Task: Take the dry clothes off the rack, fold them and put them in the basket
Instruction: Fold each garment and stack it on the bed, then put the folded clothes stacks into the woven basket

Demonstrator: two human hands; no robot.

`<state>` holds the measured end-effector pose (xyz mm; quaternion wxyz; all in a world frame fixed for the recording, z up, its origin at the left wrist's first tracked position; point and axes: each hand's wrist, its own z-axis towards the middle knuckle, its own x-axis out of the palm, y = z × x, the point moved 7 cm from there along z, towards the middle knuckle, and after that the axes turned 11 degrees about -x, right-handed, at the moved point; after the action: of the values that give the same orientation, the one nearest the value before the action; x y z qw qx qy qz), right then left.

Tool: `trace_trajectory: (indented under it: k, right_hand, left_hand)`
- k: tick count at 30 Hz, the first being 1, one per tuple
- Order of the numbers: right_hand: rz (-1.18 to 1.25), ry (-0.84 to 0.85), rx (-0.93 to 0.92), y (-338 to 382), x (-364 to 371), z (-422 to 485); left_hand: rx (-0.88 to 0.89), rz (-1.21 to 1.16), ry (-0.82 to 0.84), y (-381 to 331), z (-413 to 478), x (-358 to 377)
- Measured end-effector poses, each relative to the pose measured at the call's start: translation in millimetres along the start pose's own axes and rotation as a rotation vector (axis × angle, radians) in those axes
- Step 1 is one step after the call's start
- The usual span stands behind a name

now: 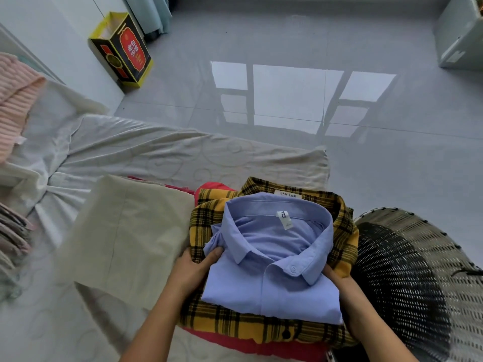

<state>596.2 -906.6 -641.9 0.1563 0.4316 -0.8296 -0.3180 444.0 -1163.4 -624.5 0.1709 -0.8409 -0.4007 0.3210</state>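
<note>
Gripping a stack [261, 307] of folded clothes from both sides, the person's hands sit at the lower centre of the frame. The left hand [194, 267] holds the stack's left edge, its thumb curled over a folded corner of the blue shirt [277, 246] and its fingers tucked out of sight below. The right hand [337, 280] holds the right edge; only its thumb side shows against the cloth, and the fingers are hidden under the stack, so how far they curl cannot be told.

The blue shirt lies on top, collar toward the upper part of the frame, with a white tag inside the neck. Under it is a plaid shirt [251, 327] in yellow and black, and under that a red garment [235, 344] peeks out at the bottom and the upper left of the pile. Whether the stack rests on the bed [156, 155] or is lifted off it cannot be told.

The basket [418, 257], woven in dark and pale strands, stands at the lower right, just beside the stack, its mouth open toward the camera.

Left of the stack a beige cloth [130, 231] lies folded on the bed's pale sheet. A pink knit [15, 100] lies at the upper left edge, and striped clothes [13, 236] lie at the left edge lower down. On the glossy floor [287, 35] at the upper left stands a yellow, black and red box [122, 48], near a curtain [146, 11].
</note>
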Motion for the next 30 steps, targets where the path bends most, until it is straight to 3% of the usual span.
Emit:
trace_trajectory:
  k: [4, 8, 11, 16, 20, 25, 30]
  right_hand:
    - [0.125, -0.015, -0.027, -1.5, -12.1, -7.2]
    - [0.35, 0.124, -0.042, 5.4, -4.1, -17.7]
    - [0.465, 0.121, -0.006, -1.1, -3.3, -19.7]
    - [0.255, 0.097, 0.015, -8.3, -2.1, -32.0]
    - [0.112, 0.037, -0.027, -8.0, -0.3, -36.6]
    - [0.21, 0.072, 0.061, -3.3, 1.2, -40.6]
    - [0.315, 0.081, 0.094, -9.4, -1.3, -33.6]
  left_hand:
    - [-0.061, -0.055, 0.043, 4.4, 0.0, 2.4]
    - [-0.19, -0.102, 0.094, 2.6, -17.5, 0.9]
    - [-0.208, -0.058, 0.168, 0.0, -21.5, 3.8]
    - [-0.105, -0.133, 0.203, -8.4, -16.7, 10.0]
    - [-0.227, -0.039, 0.175, 0.8, -10.6, 6.7]
    - [-0.254, -0.078, 0.11, 3.8, -1.6, 1.9]
    - [-0.371, -0.005, 0.228, 6.1, -4.5, 7.9]
